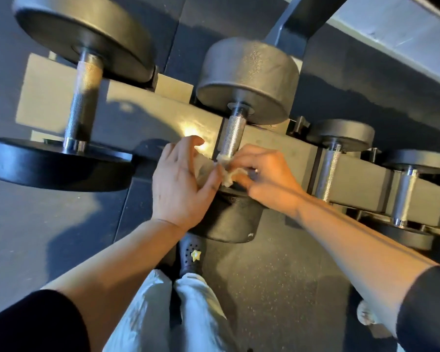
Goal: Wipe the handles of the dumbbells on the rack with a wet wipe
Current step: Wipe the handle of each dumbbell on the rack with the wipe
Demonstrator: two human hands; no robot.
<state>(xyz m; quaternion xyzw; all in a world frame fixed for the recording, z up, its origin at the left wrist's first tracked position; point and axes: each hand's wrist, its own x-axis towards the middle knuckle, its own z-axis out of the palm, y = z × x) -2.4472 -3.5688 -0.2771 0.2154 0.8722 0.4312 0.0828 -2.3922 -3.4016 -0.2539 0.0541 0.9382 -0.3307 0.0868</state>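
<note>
- A dark speckled rubber floor (277,288) is seen from above, with a grey metal rack (142,107) running across the middle of the view and a second grey beam (391,29) crossing the upper right corner.
- Four dumbbells are laid across the rack: a large plate dumbbell (81,102) at the left, the middle dumbbell (249,82) with round grey heads, and two smaller dumbbells (333,153) (407,189) at the right.
- The knurled handle (235,134) of the middle dumbbell is shown bare along its upper part; its lower end is covered by the hands.
- A crumpled pale wet wipe (226,174) is held at the lower end of that handle, just above the near head (229,219), between the two hands.
- The right hand (269,179) is placed over the wipe from the right, its fingers (241,154) curled and pinching the wipe against the handle.
- The left hand (181,179) is set beside the wipe on the left, its fingers (188,142) loosely spread; the thumb is laid against the wipe, but whether it is gripped there cannot be told.
- Both forearms are bare, with dark sleeves pushed up near the elbows.
- Light trousers (188,313) and a dark clog (191,255) bearing a yellow star charm are seen below the near head.
</note>
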